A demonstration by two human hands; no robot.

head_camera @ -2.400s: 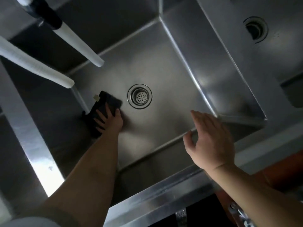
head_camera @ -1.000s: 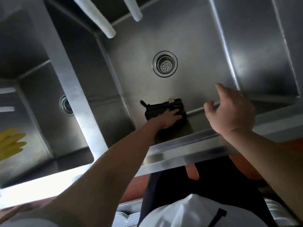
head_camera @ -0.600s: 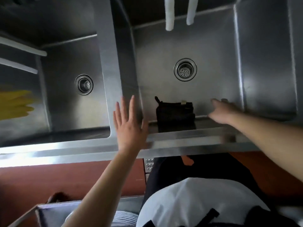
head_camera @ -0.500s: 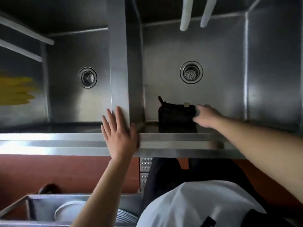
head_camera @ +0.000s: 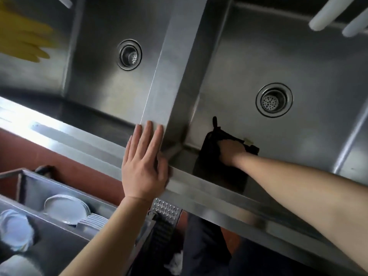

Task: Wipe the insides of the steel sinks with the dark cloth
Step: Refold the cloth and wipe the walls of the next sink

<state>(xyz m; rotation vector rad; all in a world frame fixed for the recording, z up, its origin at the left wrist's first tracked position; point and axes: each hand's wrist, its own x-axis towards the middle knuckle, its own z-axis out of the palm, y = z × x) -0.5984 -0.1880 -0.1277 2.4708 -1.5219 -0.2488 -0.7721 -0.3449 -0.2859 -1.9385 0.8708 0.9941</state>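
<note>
The dark cloth [head_camera: 209,148] lies bunched on the floor of the right steel sink [head_camera: 298,146], in its near left corner against the front wall. My right hand [head_camera: 232,154] reaches down into that sink and grips the cloth, its fingertips hidden in the folds. My left hand [head_camera: 143,168] rests flat with straight fingers on the front rim [head_camera: 219,192], just where the divider [head_camera: 169,76] between the two basins meets it. The left steel sink [head_camera: 103,86] holds nothing but its drain [head_camera: 129,54].
The right sink's drain strainer [head_camera: 274,100] sits beyond the cloth. Two white hose ends [head_camera: 328,14] hang over the right sink's back. Yellow rubber gloves [head_camera: 22,40] hang at the far left. A steel tub of stacked white plates [head_camera: 65,208] stands below the rim on the left.
My left hand let go of the cloth and moved up onto the rim at the divider. My right hand reached down into the right sink and took hold of the cloth.
</note>
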